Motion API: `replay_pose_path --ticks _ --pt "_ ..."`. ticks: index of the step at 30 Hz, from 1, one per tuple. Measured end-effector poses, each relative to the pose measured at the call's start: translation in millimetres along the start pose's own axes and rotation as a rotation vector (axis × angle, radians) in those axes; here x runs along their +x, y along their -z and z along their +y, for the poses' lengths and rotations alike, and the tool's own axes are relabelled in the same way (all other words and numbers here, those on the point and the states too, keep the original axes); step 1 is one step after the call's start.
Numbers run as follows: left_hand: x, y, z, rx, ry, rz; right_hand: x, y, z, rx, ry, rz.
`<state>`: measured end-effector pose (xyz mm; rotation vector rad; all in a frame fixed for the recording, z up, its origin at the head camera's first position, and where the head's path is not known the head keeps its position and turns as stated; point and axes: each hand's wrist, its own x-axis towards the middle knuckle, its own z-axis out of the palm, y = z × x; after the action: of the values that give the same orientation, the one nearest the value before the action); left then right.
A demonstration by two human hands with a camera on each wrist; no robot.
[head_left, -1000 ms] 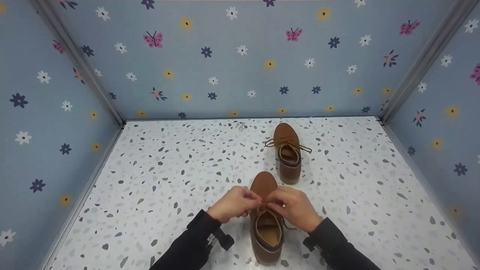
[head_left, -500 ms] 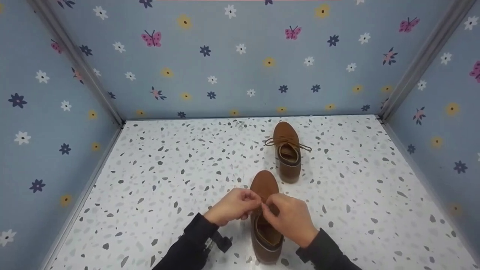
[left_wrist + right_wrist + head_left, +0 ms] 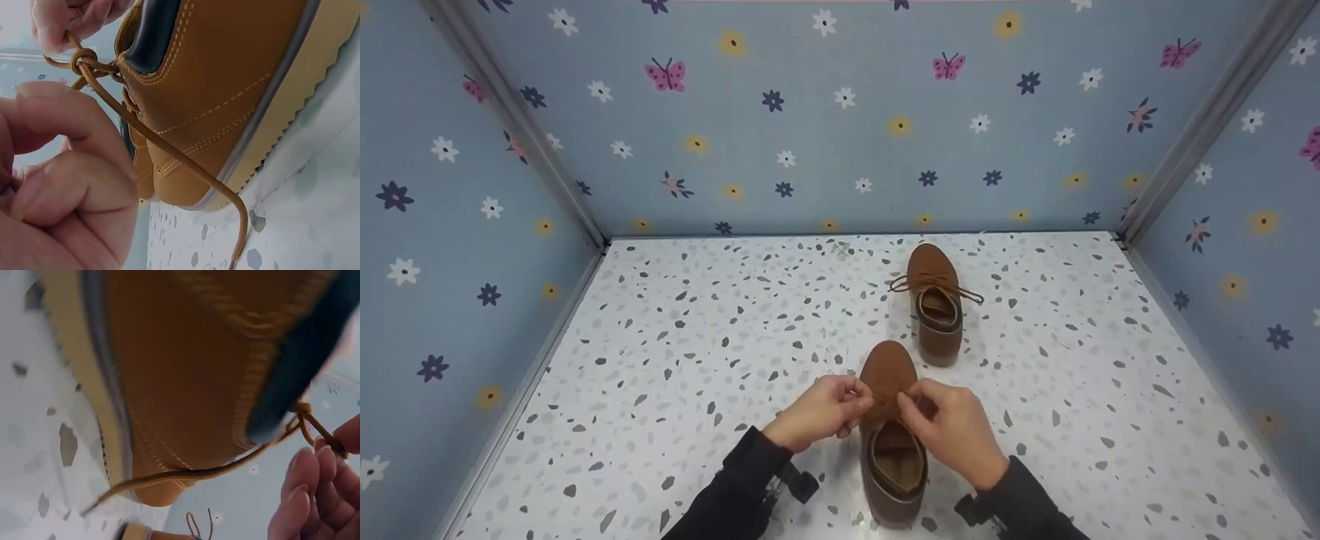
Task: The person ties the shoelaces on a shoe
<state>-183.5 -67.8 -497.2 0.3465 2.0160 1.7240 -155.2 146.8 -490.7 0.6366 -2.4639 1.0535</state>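
A brown lace-up shoe stands on the floor, toe pointing away. My left hand is at the left of its lacing, thumb and index finger pinched together; the lace runs behind these fingers in the left wrist view. On the other side, my right hand pinches the shoelace close to a knot over the tongue. A long loose lace end hangs down the shoe's side in each wrist view. Exactly where the left fingertips meet the lace is hidden.
A matching brown shoe stands farther forward and slightly right, its laces tied in a bow. Speckled white floor surrounds both shoes. Blue flowered panels wall off the back and both sides.
Both hands' fingertips were together over the lacing; now they have drawn apart to either side. The right hand dipped over the shoe opening, then moved back right. Both shoes stay put.
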Motion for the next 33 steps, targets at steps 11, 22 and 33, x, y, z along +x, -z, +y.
replay_pose_path --ticks 11,22,33 --pt "-3.0 13.9 -12.2 0.057 -0.009 0.048 -9.5 11.4 27.4 0.371 -0.455 -0.172" --pt "-7.5 24.5 -18.6 0.059 0.016 0.04 -13.5 12.0 46.0 0.346 -0.567 -0.312" --pt "-1.6 16.9 -3.8 0.16 -0.046 0.076 -3.2 22.2 31.3 0.251 -0.337 -0.47"
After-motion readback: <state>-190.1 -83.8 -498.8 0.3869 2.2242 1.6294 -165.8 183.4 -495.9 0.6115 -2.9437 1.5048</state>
